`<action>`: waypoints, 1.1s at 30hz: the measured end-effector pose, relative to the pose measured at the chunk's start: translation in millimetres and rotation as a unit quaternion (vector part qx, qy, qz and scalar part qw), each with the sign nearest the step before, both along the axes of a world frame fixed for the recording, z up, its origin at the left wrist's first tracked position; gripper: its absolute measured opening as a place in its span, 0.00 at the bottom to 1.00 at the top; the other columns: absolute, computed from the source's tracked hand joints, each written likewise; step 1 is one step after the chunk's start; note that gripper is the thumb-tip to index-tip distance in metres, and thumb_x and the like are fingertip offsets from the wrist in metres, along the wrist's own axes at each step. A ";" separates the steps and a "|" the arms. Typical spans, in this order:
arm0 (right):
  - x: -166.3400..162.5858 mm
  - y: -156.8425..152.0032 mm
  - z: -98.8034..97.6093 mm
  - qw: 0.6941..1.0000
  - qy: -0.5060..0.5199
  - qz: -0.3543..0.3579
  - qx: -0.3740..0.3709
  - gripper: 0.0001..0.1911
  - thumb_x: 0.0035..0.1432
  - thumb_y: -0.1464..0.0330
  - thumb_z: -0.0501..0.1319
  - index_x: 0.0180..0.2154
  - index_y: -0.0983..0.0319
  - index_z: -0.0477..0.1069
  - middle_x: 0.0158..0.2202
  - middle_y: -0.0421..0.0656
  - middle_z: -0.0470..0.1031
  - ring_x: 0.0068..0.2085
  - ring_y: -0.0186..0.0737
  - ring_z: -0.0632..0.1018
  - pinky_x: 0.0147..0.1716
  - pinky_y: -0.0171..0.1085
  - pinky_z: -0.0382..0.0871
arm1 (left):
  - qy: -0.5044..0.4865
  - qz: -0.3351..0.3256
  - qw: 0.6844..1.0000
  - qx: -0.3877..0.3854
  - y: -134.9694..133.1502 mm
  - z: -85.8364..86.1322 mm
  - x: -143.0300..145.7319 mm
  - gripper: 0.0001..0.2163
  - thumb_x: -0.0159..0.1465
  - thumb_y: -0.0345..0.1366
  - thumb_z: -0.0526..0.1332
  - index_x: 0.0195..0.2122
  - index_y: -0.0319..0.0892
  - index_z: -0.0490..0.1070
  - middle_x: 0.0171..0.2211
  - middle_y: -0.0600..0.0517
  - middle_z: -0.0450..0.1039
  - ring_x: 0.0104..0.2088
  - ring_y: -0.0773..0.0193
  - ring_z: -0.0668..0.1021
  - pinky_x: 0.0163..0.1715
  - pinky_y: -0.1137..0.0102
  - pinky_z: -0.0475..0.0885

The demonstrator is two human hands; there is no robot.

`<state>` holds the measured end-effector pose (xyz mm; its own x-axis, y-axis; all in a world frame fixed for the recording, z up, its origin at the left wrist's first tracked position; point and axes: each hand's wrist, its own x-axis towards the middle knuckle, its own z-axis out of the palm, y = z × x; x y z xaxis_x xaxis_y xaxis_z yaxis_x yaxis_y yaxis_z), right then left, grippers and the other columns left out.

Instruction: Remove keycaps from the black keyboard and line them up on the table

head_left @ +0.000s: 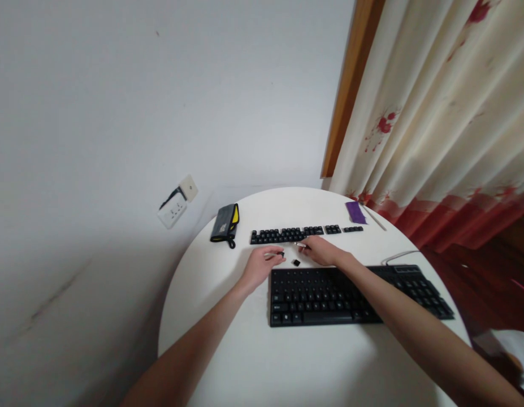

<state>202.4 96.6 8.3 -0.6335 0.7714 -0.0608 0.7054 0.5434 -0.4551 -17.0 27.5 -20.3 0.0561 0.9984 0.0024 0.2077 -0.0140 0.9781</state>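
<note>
1. Pale wall (245, 102) and a flowered curtain (414, 113) stand behind a round white table (253, 362).
2. A black keyboard (329, 297) lies on the table, its back rows apparently without caps; beyond it runs a line of key tops (282, 234).
3. The left hand (259, 264) pinches a small black key (281, 254) between narrowed fingertips.
4. The right hand (323, 250) grips a slim silver tool (301, 245) (its exact kind is too small to tell) beside the line of key tops.
5. One loose key (296, 263) lies between the hands, apart from the keyboard.
6. The step in hand looks like sorting single keys; the next move seems to call for a light, precise pinch.
</note>
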 end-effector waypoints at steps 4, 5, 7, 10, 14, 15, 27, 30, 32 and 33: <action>-2.3 -10.6 -1.0 1.000 0.015 -0.019 0.015 0.13 0.59 0.76 0.57 0.40 0.64 0.78 0.40 0.48 0.81 0.41 0.41 0.78 0.41 0.31 0.64 | 0.119 0.007 0.992 0.050 6.7 -9.4 -2.8 0.08 0.57 0.30 0.66 0.37 0.37 0.80 0.36 0.45 0.81 0.35 0.59 0.81 0.38 0.67 0.74; -3.6 -14.4 -1.0 1.000 0.018 -0.015 0.015 0.12 0.59 0.75 0.58 0.41 0.63 0.78 0.39 0.47 0.81 0.40 0.41 0.78 0.40 0.31 0.64 | 0.126 0.004 0.991 0.053 7.9 -11.2 -3.6 0.07 0.56 0.30 0.67 0.36 0.37 0.80 0.34 0.45 0.81 0.34 0.58 0.80 0.38 0.67 0.74; -7.0 -21.3 -1.1 1.000 0.018 0.005 0.012 0.10 0.57 0.73 0.61 0.40 0.62 0.78 0.37 0.45 0.81 0.38 0.40 0.78 0.38 0.31 0.63 | 0.145 -0.003 0.988 0.060 9.3 -13.5 -5.5 0.07 0.54 0.30 0.67 0.35 0.38 0.81 0.32 0.46 0.81 0.33 0.58 0.80 0.37 0.67 0.73; -12.7 -26.8 -1.7 0.999 0.002 0.045 0.007 0.07 0.55 0.74 0.63 0.36 0.61 0.78 0.34 0.44 0.80 0.38 0.41 0.78 0.37 0.32 0.62 | 0.168 -0.010 0.983 0.075 10.2 -12.9 -9.0 0.08 0.53 0.29 0.68 0.35 0.38 0.81 0.32 0.47 0.81 0.33 0.59 0.78 0.36 0.68 0.71; -17.8 -26.4 -3.6 0.999 -0.004 0.048 0.012 0.05 0.54 0.73 0.63 0.34 0.61 0.78 0.36 0.46 0.80 0.39 0.43 0.77 0.37 0.34 0.62 | 0.190 -0.025 0.976 0.100 11.6 -9.9 -13.3 0.08 0.50 0.28 0.69 0.32 0.39 0.81 0.33 0.48 0.79 0.32 0.61 0.77 0.35 0.69 0.71; -18.3 -26.0 -4.2 0.999 -0.002 0.042 0.013 0.05 0.54 0.73 0.63 0.34 0.62 0.78 0.37 0.47 0.80 0.40 0.44 0.77 0.37 0.34 0.62 | 0.196 -0.028 0.974 0.107 12.0 -9.7 -13.9 0.07 0.50 0.28 0.69 0.32 0.40 0.81 0.33 0.49 0.78 0.31 0.62 0.77 0.34 0.69 0.71; -23.0 -36.1 23.6 0.963 0.204 -0.090 -0.149 0.14 0.62 0.68 0.56 0.28 0.66 0.77 0.18 0.38 0.67 0.21 0.31 0.64 0.23 0.31 0.55 | 0.152 0.030 0.959 0.236 -8.3 11.3 4.1 0.08 0.57 0.32 0.67 0.39 0.41 0.79 0.32 0.50 0.78 0.30 0.65 0.76 0.33 0.72 0.72; -29.7 -46.6 34.1 0.897 0.295 -0.162 -0.287 0.14 0.60 0.64 0.59 0.26 0.65 0.72 0.14 0.33 0.57 0.17 0.27 0.55 0.18 0.31 0.46 | 0.125 0.026 0.955 0.268 -13.8 18.8 6.2 0.09 0.60 0.32 0.65 0.42 0.42 0.79 0.35 0.49 0.77 0.30 0.67 0.76 0.33 0.72 0.73; -33.9 -52.2 37.0 0.851 0.352 -0.181 -0.345 0.13 0.58 0.64 0.61 0.25 0.65 0.69 0.17 0.34 0.60 0.17 0.26 0.54 0.16 0.30 0.43 | 0.101 0.024 0.955 0.278 -15.0 20.8 6.0 0.09 0.61 0.32 0.64 0.43 0.42 0.79 0.37 0.49 0.77 0.30 0.68 0.76 0.32 0.73 0.73; -35.6 -54.5 37.4 0.829 0.375 -0.187 -0.370 0.13 0.57 0.65 0.62 0.25 0.65 0.69 0.19 0.36 0.63 0.18 0.25 0.55 0.16 0.30 0.43 | 0.091 0.025 0.955 0.279 -15.1 21.0 5.8 0.09 0.61 0.32 0.64 0.42 0.41 0.79 0.37 0.48 0.76 0.30 0.68 0.76 0.31 0.73 0.73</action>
